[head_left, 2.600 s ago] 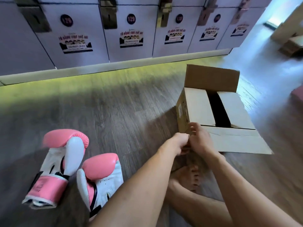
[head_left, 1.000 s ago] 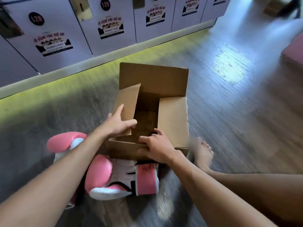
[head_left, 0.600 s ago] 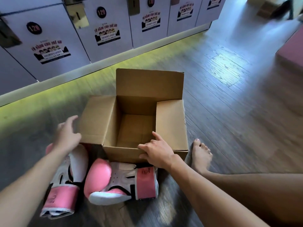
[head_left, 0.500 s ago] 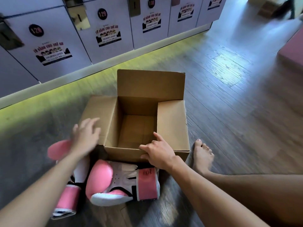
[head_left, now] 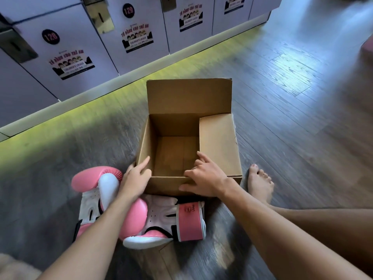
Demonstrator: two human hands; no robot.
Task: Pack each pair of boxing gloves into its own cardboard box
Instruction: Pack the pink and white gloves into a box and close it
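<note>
An open cardboard box (head_left: 169,184) stands on the floor, empty, with its back flap upright and its right flap lying inward over the opening. My left hand (head_left: 135,180) holds the box's near-left corner, thumb inside the left wall and fingers outside it. My right hand (head_left: 205,178) grips the near wall, fingers over the rim and thumb on the front face. Two pink-and-white boxing gloves lie in front of the box. One glove (head_left: 101,184) is at the left, partly under my left forearm. The other glove (head_left: 165,221) lies on its side against the box front.
A row of numbered lockers (head_left: 129,37) with a lit plinth runs along the back. My bare foot (head_left: 260,182) rests on the wooden floor just right of the box. A pink object (head_left: 368,47) sits at the right edge.
My left hand moved from above the left glove to the box's near-left corner, and the left flap is now folded down out of sight. My right hand stayed on the near wall.
</note>
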